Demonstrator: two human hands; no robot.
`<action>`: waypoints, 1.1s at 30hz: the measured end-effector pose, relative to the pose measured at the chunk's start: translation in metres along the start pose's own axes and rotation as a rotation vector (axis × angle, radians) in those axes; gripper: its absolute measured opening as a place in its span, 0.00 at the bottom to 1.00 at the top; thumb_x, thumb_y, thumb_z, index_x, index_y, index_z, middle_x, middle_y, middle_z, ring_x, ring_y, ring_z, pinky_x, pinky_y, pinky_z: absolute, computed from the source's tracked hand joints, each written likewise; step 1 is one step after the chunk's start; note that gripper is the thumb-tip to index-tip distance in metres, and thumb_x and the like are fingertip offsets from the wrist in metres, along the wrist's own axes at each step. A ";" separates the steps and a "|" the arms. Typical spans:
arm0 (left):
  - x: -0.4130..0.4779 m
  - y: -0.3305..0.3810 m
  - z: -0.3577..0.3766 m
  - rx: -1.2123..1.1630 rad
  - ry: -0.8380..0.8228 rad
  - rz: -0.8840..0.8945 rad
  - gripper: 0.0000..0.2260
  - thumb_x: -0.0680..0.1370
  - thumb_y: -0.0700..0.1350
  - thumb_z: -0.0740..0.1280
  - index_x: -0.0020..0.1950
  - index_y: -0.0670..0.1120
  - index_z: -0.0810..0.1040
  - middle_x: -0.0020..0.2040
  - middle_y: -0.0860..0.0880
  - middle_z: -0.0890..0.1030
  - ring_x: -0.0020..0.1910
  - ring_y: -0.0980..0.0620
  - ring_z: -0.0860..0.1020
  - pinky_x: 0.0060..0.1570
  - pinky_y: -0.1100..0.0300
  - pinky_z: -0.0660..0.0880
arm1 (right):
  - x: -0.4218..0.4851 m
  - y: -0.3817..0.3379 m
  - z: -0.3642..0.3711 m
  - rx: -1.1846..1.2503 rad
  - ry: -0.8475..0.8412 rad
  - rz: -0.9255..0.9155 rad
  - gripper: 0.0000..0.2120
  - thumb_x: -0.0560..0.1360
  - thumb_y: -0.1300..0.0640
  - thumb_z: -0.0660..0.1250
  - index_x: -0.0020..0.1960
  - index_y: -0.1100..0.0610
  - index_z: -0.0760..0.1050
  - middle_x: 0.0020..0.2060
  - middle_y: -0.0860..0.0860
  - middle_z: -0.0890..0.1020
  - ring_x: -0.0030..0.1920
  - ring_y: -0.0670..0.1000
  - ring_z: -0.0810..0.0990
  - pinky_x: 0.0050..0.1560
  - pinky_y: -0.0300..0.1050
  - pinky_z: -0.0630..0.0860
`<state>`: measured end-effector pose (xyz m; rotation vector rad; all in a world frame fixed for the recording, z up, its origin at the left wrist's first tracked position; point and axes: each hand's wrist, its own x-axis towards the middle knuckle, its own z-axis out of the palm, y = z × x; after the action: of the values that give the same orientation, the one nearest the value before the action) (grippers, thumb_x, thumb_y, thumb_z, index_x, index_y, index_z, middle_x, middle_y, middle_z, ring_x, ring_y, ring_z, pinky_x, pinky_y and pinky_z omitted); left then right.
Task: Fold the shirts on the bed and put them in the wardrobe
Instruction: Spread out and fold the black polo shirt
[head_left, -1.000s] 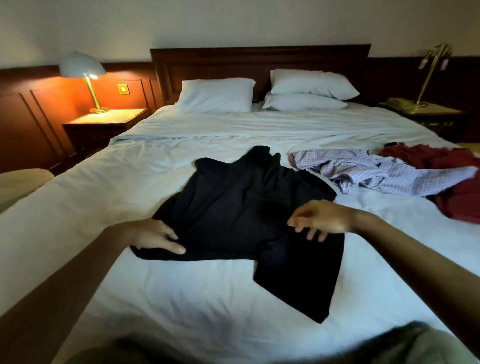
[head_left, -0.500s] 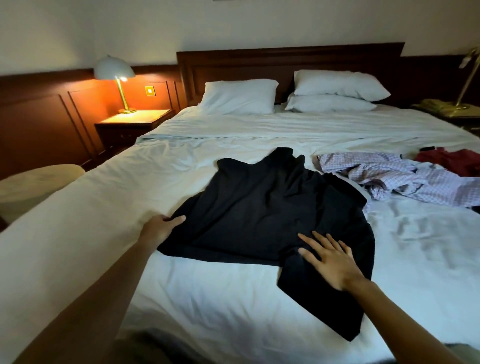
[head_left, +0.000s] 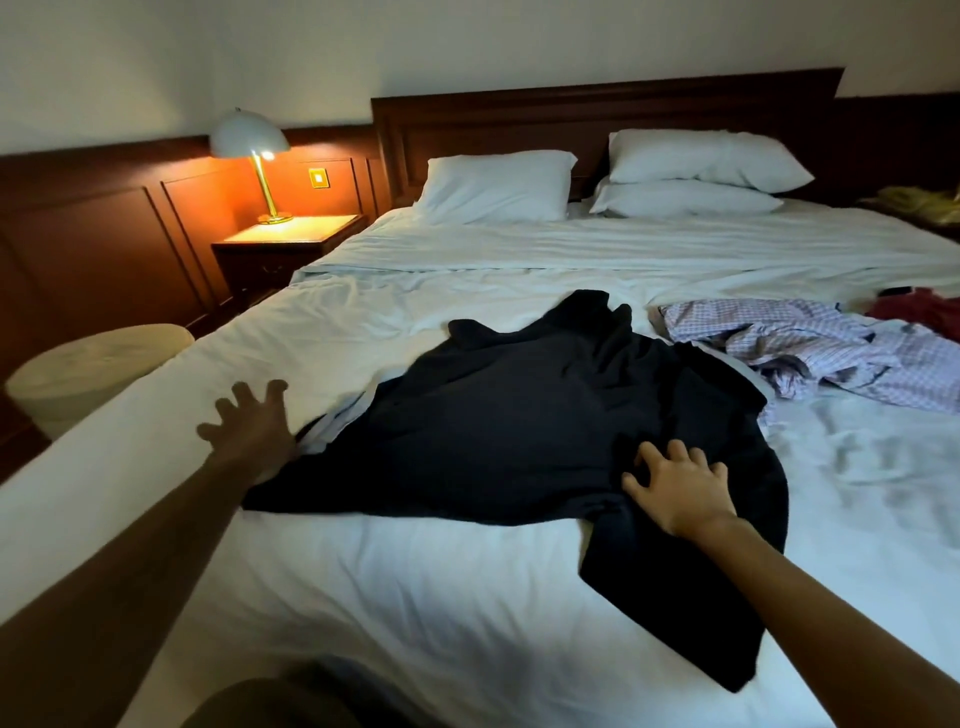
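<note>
Head view of a double bed (head_left: 415, 597) made up in white sheets, read from left to right. At the far left a round cream stool (head_left: 93, 374) is seen beside the mattress, in front of dark wood wall panelling (head_left: 104, 234). A lit bedside lamp (head_left: 249, 140) with a pale dome shade and a brass stem is stood on a wooden nightstand (head_left: 291, 239), with a square wall switch (head_left: 318, 177) just to its right.

The left hand (head_left: 254, 431) is stretched over the sheet with its fingers straight and splayed wide; nothing is held, and its heel lies at the left corner of the black shirt (head_left: 519, 426). Whether the fingers touch the sheet cannot be told, as the hand is blurred. The black shirt is spread, rumpled, across the middle of the bed, with one part trailing toward the near edge. Behind it, a single white pillow (head_left: 493, 187) and two stacked pillows (head_left: 691, 176) are propped against the dark headboard (head_left: 597, 114).

The right hand (head_left: 680, 488) is laid palm down on the right part of the black shirt, with its fingers spread and its tips bent lightly onto the cloth; no fabric is seen gathered or pinched.

Just beside the black shirt, a crumpled checked shirt (head_left: 810, 353) is lain in a heap, and a red garment (head_left: 924, 312) is cut off by the right edge, with a small dark object (head_left: 894, 292) at its upper left. A yellow object (head_left: 919, 200), too blurred to identify, is seen at the far right.
</note>
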<state>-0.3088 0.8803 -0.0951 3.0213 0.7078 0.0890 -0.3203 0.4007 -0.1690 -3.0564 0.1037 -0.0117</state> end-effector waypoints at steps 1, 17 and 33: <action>-0.003 0.007 0.008 -0.018 0.004 0.036 0.39 0.73 0.60 0.74 0.76 0.52 0.57 0.73 0.38 0.59 0.72 0.34 0.61 0.68 0.37 0.62 | 0.002 0.000 0.005 0.016 0.010 -0.001 0.19 0.78 0.36 0.55 0.62 0.47 0.67 0.61 0.53 0.69 0.63 0.58 0.68 0.64 0.58 0.64; -0.062 0.169 0.105 -0.180 -0.188 0.498 0.32 0.78 0.72 0.47 0.80 0.65 0.47 0.83 0.53 0.44 0.81 0.50 0.41 0.78 0.44 0.38 | -0.078 0.032 0.004 0.223 0.300 0.027 0.29 0.71 0.26 0.56 0.64 0.41 0.76 0.65 0.49 0.70 0.66 0.57 0.66 0.62 0.58 0.66; -0.074 0.165 0.102 -0.171 -0.170 0.480 0.28 0.80 0.69 0.47 0.80 0.66 0.47 0.83 0.53 0.42 0.80 0.50 0.37 0.77 0.44 0.36 | -0.085 0.024 -0.033 0.475 -0.166 -0.609 0.09 0.79 0.52 0.65 0.42 0.49 0.68 0.34 0.46 0.77 0.36 0.46 0.76 0.41 0.42 0.73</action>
<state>-0.2955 0.6977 -0.1921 2.9140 -0.0442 -0.0894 -0.4067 0.3793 -0.1383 -2.4839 -0.7254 0.1531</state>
